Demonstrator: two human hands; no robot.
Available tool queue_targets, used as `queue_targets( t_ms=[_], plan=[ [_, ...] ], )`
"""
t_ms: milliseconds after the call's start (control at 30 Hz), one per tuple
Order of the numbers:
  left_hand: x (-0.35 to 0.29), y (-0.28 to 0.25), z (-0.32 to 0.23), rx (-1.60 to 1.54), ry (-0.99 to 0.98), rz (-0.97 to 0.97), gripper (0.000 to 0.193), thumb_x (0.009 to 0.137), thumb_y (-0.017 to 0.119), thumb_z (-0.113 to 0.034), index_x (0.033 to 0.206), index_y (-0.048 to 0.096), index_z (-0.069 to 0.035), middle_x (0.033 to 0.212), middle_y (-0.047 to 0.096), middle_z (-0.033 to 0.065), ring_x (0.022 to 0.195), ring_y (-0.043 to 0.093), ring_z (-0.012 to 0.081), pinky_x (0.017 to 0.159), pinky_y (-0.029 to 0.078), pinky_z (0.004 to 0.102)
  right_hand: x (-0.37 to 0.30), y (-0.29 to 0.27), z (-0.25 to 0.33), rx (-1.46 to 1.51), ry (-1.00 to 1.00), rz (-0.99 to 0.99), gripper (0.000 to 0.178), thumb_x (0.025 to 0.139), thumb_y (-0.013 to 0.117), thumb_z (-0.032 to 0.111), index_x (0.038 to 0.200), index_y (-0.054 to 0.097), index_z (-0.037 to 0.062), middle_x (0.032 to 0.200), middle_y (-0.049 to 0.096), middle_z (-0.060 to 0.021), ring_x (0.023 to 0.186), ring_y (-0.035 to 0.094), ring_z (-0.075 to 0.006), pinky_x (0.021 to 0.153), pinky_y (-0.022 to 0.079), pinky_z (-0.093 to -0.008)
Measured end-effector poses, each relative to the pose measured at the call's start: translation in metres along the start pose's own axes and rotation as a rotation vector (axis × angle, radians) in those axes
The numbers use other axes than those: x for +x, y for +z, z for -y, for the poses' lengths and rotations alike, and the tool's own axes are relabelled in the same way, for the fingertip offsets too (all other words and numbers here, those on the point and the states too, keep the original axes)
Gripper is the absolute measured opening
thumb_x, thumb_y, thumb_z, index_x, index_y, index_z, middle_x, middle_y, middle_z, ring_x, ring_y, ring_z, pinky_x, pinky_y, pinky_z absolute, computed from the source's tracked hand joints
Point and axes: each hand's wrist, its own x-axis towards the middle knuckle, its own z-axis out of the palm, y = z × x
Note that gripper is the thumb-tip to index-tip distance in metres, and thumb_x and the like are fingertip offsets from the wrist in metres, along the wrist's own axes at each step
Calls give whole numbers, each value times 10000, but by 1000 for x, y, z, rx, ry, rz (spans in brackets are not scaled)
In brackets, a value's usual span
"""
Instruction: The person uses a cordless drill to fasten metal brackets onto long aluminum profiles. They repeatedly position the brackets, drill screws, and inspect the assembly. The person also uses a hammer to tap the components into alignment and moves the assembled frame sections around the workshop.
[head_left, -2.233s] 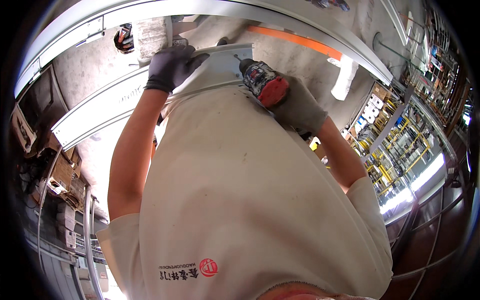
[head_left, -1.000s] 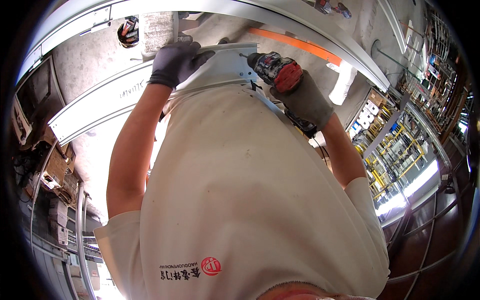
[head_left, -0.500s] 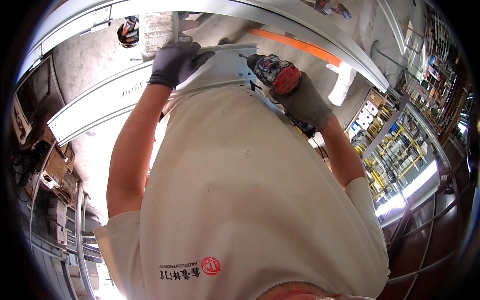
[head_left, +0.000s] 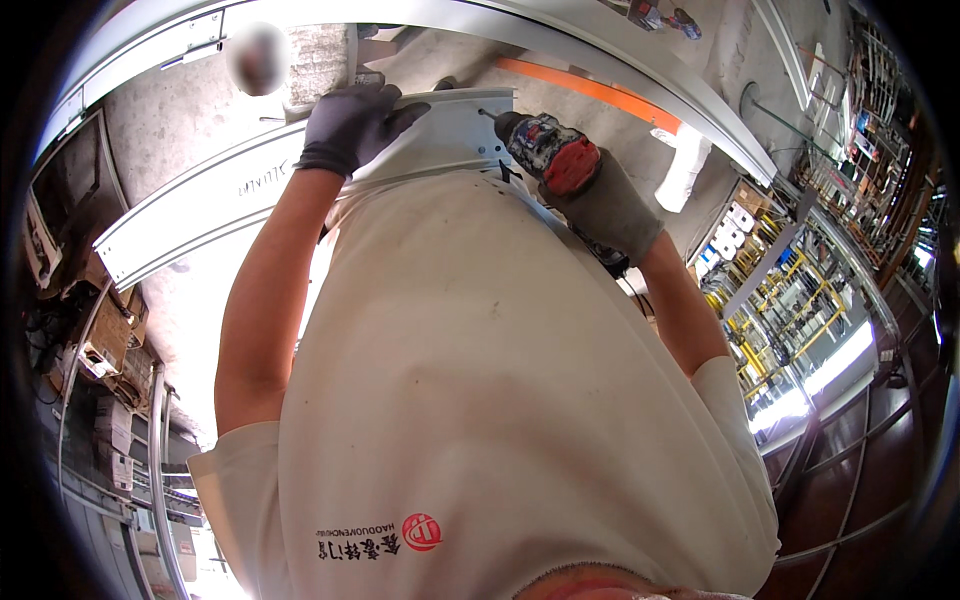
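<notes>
A long white metal profile (head_left: 215, 205) runs across in front of my body, from the lower left up to the right. My left hand (head_left: 350, 130), in a dark grey glove, grips its far edge, fingers curled over and thumb stretched along the face. In my gloved right hand (head_left: 615, 210) is a cordless drill (head_left: 555, 150) with a red rear end, pointing left. The slim bit (head_left: 487, 113) meets the profile near its right end, beside a few small holes. My right fingers are largely hidden behind the drill and glove.
Beyond the profile a long pale rail (head_left: 480, 18) curves across, with an orange beam (head_left: 590, 88) below it. A rough whitish block (head_left: 318, 55) stands past my left hand. White wrapping (head_left: 686, 170) hangs to the right. Yellow racks (head_left: 800, 300) stand farther right, cardboard boxes (head_left: 110, 335) at left.
</notes>
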Motion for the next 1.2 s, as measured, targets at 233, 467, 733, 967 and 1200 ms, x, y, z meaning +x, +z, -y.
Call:
queue_targets(
  t_ms=[233,467,733,967,1200],
  plan=[
    [0,5,4,-22,26,-41,444,971,620,-553,906,713,-124,822,729,138,764,716,370,668,577,479,0,3,0,-20,-81,1,386,884,783,252,1131,673,-24,989,751,-151,894,715,-231,836,564,-366],
    [1,0,0,-7,-4,22,457,976,601,-569,926,724,-131,833,735,137,785,722,363,689,581,474,0,6,-2,-111,-76,59,299,899,717,163,1139,665,-8,1027,735,-169,940,709,-300,867,559,-368],
    [1,4,2,-3,-5,30,465,981,588,-574,923,727,-134,876,742,136,800,723,364,695,582,472,-2,14,-8,-171,-185,19,322,868,757,165,1136,670,11,1023,741,-201,961,737,-331,869,568,-387],
    [1,0,0,2,0,31,460,981,590,-570,916,723,-135,870,742,134,796,722,363,689,580,474,-4,0,1,-149,-87,95,348,879,749,193,1147,659,-10,1048,729,-187,963,704,-325,890,557,-383],
    [0,4,1,-37,18,-17,546,1004,522,-599,856,691,-102,828,705,149,779,709,370,698,577,493,-3,-1,1,-49,14,85,412,862,793,232,1156,657,-23,1057,738,-175,967,712,-282,885,558,-382]
  ],
)
